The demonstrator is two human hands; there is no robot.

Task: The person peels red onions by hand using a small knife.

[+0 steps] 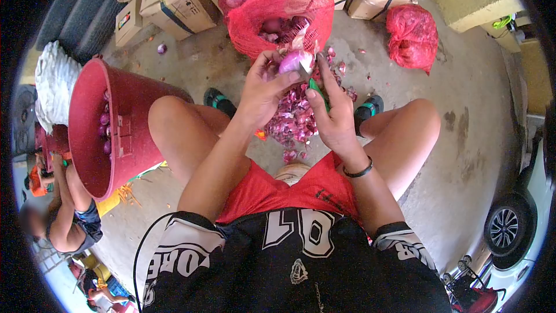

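Note:
My left hand (264,88) holds a purple onion (294,61) between thumb and fingers, with pale loose skin standing up from it. In my right hand (335,107) is a small knife (317,90) with a green handle, its blade against the onion's lower right side. Beyond both hands, an open red mesh sack (243,27) shows onions inside. Below the hands, a heap of purple onion peels (294,117) lies on the floor between my feet.
A large red tub (139,119) with onions stands at left. Full mesh sacks (412,33) and cardboard boxes (176,14) are ahead. Other people (72,214) are at far left. A car (521,226) stands at right.

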